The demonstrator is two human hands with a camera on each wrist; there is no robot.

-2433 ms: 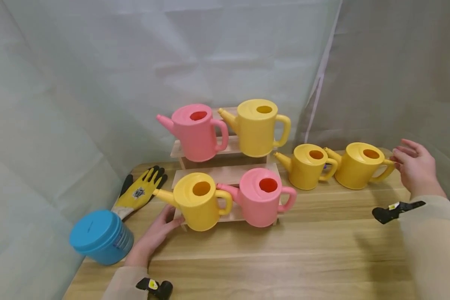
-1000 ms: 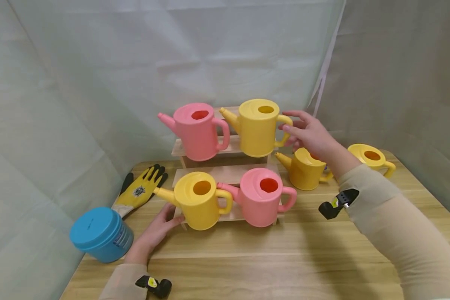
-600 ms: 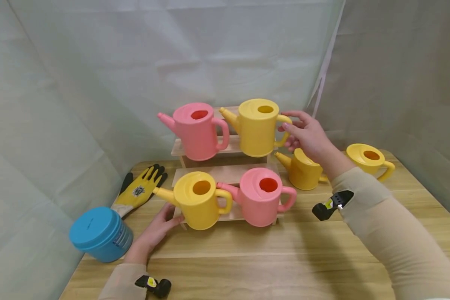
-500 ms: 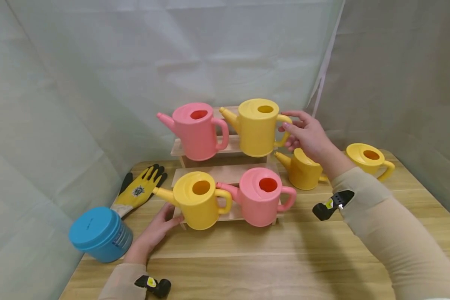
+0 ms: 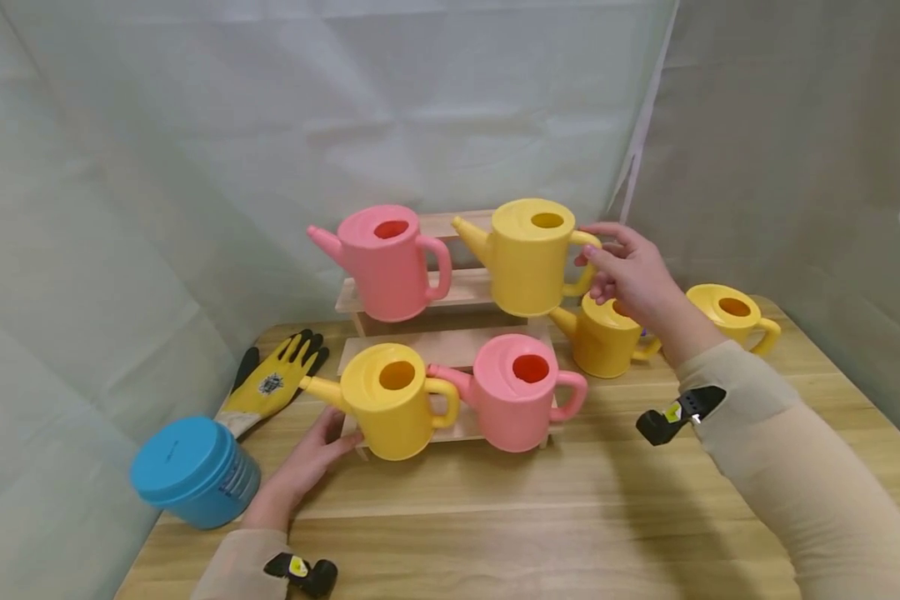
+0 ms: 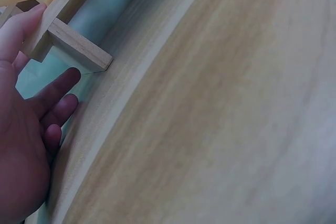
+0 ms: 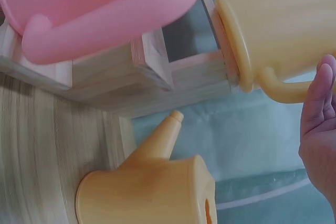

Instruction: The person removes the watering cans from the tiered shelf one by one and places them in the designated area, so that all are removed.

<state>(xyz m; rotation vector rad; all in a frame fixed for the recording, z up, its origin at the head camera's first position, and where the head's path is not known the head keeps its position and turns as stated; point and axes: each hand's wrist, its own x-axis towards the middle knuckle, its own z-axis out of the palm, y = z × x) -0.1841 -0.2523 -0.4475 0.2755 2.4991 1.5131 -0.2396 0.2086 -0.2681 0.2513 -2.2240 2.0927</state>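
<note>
Grasps the handle of the upper yellow watering can with the right hand, bringing thumb and fingers together around it. Holds it upright at the right end of a stepped wooden rack, high on the tiers, spout to the left, near an upper pink watering can; cannot tell whether base and shelf touch. Rests the left hand at the rack's lower left corner, just beside a lower yellow watering can, with thumb on the board's end and three fingers loosely extended near a short leg; cannot tell, with forefinger largely hidden, whether pinching the board or only touching it. Has a lower pink watering can on the same low tier. Extends the right arm over two more on the wooden tabletop, partly hiding a middle yellow watering can and a far-right yellow watering can. Has a yellow-and-black glove and blue lidded tub at left, before a pale cloth backdrop
</note>
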